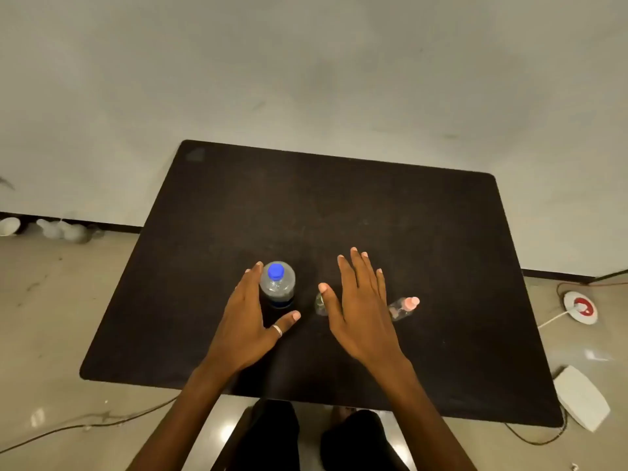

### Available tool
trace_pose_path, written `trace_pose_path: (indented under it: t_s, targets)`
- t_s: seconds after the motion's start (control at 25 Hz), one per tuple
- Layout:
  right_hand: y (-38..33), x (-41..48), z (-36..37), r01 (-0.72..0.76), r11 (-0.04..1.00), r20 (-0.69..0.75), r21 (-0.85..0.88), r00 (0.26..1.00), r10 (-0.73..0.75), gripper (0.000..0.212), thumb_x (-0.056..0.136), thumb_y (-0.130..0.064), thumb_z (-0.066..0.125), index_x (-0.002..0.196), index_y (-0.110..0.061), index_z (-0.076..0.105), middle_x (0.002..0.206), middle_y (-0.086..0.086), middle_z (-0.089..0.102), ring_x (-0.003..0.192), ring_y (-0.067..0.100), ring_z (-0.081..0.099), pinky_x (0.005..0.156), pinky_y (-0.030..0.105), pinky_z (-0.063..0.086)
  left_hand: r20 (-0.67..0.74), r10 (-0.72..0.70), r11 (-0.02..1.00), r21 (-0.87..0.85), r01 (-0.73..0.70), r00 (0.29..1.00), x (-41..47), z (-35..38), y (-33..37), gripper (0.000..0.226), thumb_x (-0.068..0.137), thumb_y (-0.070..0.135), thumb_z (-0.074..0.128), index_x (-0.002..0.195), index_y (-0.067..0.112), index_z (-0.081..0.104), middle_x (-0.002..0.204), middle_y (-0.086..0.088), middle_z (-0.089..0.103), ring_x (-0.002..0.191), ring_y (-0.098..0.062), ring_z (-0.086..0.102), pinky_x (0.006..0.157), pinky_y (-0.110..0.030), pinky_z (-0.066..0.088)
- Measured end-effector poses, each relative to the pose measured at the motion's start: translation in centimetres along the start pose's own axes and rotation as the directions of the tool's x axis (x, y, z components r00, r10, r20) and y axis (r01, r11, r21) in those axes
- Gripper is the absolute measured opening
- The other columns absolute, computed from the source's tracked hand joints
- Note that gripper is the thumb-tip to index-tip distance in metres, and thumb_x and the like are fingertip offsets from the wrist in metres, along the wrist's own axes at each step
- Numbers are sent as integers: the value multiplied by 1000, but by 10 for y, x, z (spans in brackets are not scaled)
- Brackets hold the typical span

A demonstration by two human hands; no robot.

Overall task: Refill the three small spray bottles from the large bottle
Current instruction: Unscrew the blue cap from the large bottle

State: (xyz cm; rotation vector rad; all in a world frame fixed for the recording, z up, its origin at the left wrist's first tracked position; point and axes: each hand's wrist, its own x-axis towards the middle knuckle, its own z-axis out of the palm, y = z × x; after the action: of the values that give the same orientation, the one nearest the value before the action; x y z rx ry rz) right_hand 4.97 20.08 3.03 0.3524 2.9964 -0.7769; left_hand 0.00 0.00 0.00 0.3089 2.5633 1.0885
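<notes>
While the right hand (360, 311) spread flat, it half-hid a pink-capped spray bottle (404, 307) and seemingly another clear one (320, 304). The left hand (253, 317), fingers straight, flanked the large bottle (278, 283) on the worktop (339, 205).

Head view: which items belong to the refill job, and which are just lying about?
Job: large bottle; pink-capped small bottle; clear small bottle, partly behind right hand. Third not visible.
Lying about: white-and-red disc; white box; white items by wall.
</notes>
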Motion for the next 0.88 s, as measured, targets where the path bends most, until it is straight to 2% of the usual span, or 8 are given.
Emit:
trace_pose_path:
  t_s: [0.08, 0.16, 0.36, 0.52, 0.6, 0.68, 0.8, 0.88]
  targets:
    - [0, 1, 13, 37, 999, -70, 31, 997, -35, 64, 99, -56, 24, 152, -21, 21, 163, 0, 8, 150, 12, -7, 122, 40, 1, -103, -50, 991, -129, 37, 993, 7, 10, -10, 117, 66, 64, 76, 156, 35, 6, 164, 10, 14, 151, -12, 14, 119, -37, 22]
    - [1, 5, 25, 78, 996, -128, 47, 989, -71, 63, 100, -55, 25, 152, -20, 23, 163, 0, 10, 150, 10, -7, 123, 39, 2, -195, -40, 978, -207, -1, 980, 14, 19, -18, 118, 63, 55, 84, 154, 38, 11, 162, 14, 17, 147, -6, 19, 115, -29, 23]
    - [2, 19, 37, 193, 980, -289, 41, 941, -174, 59, 100, -51, 31, 149, -18, 31, 161, 1, 18, 150, 9, 0, 123, 41, 5, -322, 180, 924, -268, -272, 929, 30, 35, -25, 119, 56, 39, 93, 152, 28, 25, 152, 22, 35, 136, 8, 37, 106, -7, 33]
    - [-11, 23, 33, 318, 945, -471, 74, 846, -248, 54, 100, -48, 36, 144, -15, 41, 155, 3, 32, 149, 13, 13, 122, 42, 10, -364, 272, 883, -274, -382, 891, 35, 45, -32, 119, 55, 44, 90, 153, 27, 24, 149, 23, 39, 134, 5, 41, 107, -11, 36]
    - [-15, 20, 35, 347, 937, -490, 33, 823, -287, 53, 101, -48, 35, 142, -16, 44, 153, 1, 36, 148, 13, 16, 122, 42, 9, -391, 294, 869, -271, -414, 872, 34, 49, -37, 116, 54, 53, 85, 152, 29, 26, 147, 24, 40, 133, 7, 41, 107, -12, 37]
    - [-18, 18, 39, 347, 937, -461, -22, 828, -318, 51, 100, -49, 35, 140, -18, 46, 149, -1, 41, 147, 13, 20, 122, 41, 8, -420, 302, 855, -279, -438, 856, 36, 53, -40, 109, 59, 58, 85, 149, 29, 31, 145, 20, 43, 131, 3, 45, 107, -21, 41]
    - [-20, 10, 47, 377, 926, -409, -18, 842, -351, 45, 99, -45, 43, 136, -20, 49, 142, -3, 49, 143, 14, 28, 122, 39, 12, -456, 316, 828, -296, -477, 832, 40, 59, -47, 98, 63, 43, 82, 147, 26, 34, 140, 12, 49, 126, -7, 53, 106, -33, 47]
    - [-22, 4, 47, 397, 918, -379, -18, 846, -374, 45, 99, -42, 47, 138, -20, 48, 141, -3, 50, 140, 14, 32, 119, 35, 19, -472, 320, 819, -298, -491, 821, 41, 61, -48, 86, 70, 26, 83, 142, 30, 38, 135, 9, 54, 120, -9, 57, 102, -33, 50]
